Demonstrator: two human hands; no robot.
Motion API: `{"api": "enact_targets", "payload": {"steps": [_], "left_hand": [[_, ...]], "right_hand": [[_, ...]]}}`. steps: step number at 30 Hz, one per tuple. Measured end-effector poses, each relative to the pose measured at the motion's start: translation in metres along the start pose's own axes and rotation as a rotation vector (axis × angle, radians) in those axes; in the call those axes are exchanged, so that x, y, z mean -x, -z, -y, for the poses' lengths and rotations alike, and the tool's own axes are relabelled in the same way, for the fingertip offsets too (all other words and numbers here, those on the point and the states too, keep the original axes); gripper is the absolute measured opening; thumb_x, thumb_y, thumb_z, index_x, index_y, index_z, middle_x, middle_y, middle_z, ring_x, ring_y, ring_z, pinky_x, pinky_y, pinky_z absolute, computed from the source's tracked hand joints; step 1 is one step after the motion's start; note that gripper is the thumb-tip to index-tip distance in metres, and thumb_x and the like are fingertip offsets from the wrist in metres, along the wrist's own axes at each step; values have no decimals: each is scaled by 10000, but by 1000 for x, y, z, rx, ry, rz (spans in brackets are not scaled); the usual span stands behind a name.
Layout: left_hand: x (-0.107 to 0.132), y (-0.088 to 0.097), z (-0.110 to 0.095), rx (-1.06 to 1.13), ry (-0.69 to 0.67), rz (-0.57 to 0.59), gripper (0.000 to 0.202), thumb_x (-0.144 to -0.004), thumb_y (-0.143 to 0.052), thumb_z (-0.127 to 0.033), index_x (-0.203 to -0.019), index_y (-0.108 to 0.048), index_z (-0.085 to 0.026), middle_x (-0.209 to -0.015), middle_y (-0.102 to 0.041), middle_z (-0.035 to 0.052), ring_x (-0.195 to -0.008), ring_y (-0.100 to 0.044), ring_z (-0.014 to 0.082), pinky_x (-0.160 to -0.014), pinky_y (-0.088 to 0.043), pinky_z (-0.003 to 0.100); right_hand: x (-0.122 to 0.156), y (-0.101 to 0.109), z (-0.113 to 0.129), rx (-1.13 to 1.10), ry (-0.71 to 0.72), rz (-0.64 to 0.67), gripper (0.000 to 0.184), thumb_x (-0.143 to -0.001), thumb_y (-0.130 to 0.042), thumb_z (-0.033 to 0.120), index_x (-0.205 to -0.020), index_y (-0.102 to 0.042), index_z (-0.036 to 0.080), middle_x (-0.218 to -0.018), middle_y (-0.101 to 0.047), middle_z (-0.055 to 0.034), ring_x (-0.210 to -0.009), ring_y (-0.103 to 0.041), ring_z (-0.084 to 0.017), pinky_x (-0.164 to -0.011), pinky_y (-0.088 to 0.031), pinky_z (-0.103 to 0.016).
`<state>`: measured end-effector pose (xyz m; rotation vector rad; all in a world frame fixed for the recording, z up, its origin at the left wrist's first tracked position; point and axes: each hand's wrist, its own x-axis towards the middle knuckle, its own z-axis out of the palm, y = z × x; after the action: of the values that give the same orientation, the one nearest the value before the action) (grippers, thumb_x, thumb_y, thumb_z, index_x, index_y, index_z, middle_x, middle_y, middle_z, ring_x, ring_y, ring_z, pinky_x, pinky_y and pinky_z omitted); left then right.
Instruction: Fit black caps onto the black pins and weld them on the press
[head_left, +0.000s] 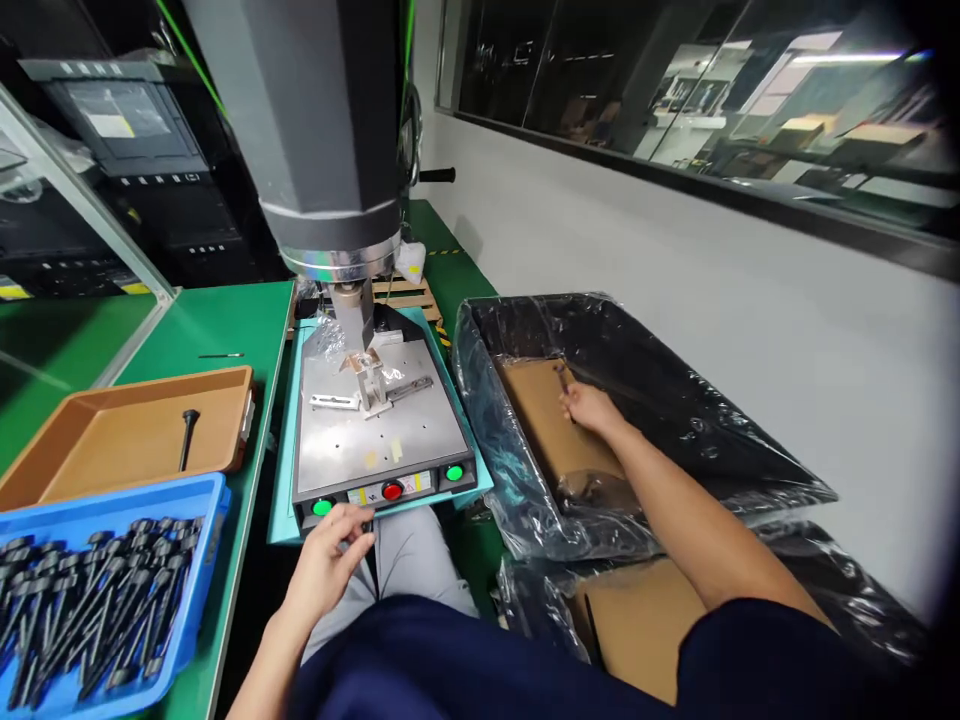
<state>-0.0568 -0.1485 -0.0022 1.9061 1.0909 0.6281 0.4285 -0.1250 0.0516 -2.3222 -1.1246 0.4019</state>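
My right hand (590,408) reaches into a box lined with black plastic (660,410). Its fingers are closed on a dark, slim rod with a wider head (560,376), held above the brown cardboard (529,400) in the box. My left hand (336,548) hovers at the front edge of the press (382,440), close to a green button (322,507). Its fingers and thumb bend toward each other, with something small and dark at their tips that I cannot make out. On the press plate stands a metal fixture (370,388), directly under the press head (352,310).
A blue bin (214,540) of several black capped rods (112,590) sits at left. Behind it, a brown tray (150,385) holds one black rod (189,438). Another lined box (637,620) is at lower right. A red button (392,491) and second green button (454,472) line the press front.
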Motion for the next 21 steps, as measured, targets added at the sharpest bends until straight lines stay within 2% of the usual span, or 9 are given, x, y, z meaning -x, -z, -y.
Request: {"api": "enact_targets", "payload": {"steps": [2, 5, 6, 8, 11, 15, 21], "left_hand": [[-7, 0, -9, 72, -26, -32, 293, -896, -602, -385, -1098, -705, -199, -921, -634, 76, -955, -620, 208, -847, -523, 335], [-17, 3, -27, 226, -43, -70, 270, -846, -673, -344, -1068, -723, -198, -922, -628, 60, -848, -608, 172, -777, -524, 320], [-20, 5, -33, 291, -43, -80, 275, -824, -700, -334, -1059, -729, -194, -934, -628, 59, -813, -603, 157, -755, -525, 310], [-25, 9, -45, 430, -43, -85, 303, -771, -756, -322, -1041, -741, -184, -960, -628, 62, -791, -605, 143, -737, -530, 300], [-28, 15, -56, 581, -55, -80, 342, -700, -821, -320, -1007, -758, -182, -945, -635, 57, -787, -618, 140, -724, -539, 289], [-24, 26, -59, 610, -69, -45, 369, -676, -842, -327, -1009, -768, -186, -929, -646, 58, -753, -612, 133, -689, -532, 276], [-15, 41, -54, 515, -61, -22, 343, -699, -826, -329, -1007, -776, -188, -966, -652, 72, -725, -587, 117, -647, -497, 253]], "right_hand": [[19, 7, 10, -114, 79, -3, 265, -978, -497, 288, -1037, -659, 86, -748, -670, -76, -584, -597, -116, -605, -473, -234], [75, -2, 35, -294, 341, 52, 374, -952, -515, 371, -1229, -624, 145, -778, -690, -46, -592, -613, -136, -596, -502, -252], [98, -10, 45, -296, 418, 107, 383, -945, -520, 399, -1216, -645, 159, -794, -702, -48, -611, -628, -149, -604, -514, -262], [141, -30, 65, -281, 616, 230, 341, -923, -558, 397, -1142, -701, 177, -922, -727, -68, -763, -678, -183, -714, -544, -284], [186, -65, 88, -299, 793, 347, 317, -963, -502, 335, -1165, -701, 195, -1028, -724, -71, -882, -686, -191, -793, -546, -288], [206, -95, 103, -328, 848, 381, 323, -985, -480, 303, -1205, -681, 179, -959, -719, -75, -805, -676, -178, -756, -549, -286], [218, -100, 112, -338, 894, 383, 336, -997, -473, 288, -1238, -662, 148, -940, -700, -89, -806, -660, -182, -773, -547, -302]]}}
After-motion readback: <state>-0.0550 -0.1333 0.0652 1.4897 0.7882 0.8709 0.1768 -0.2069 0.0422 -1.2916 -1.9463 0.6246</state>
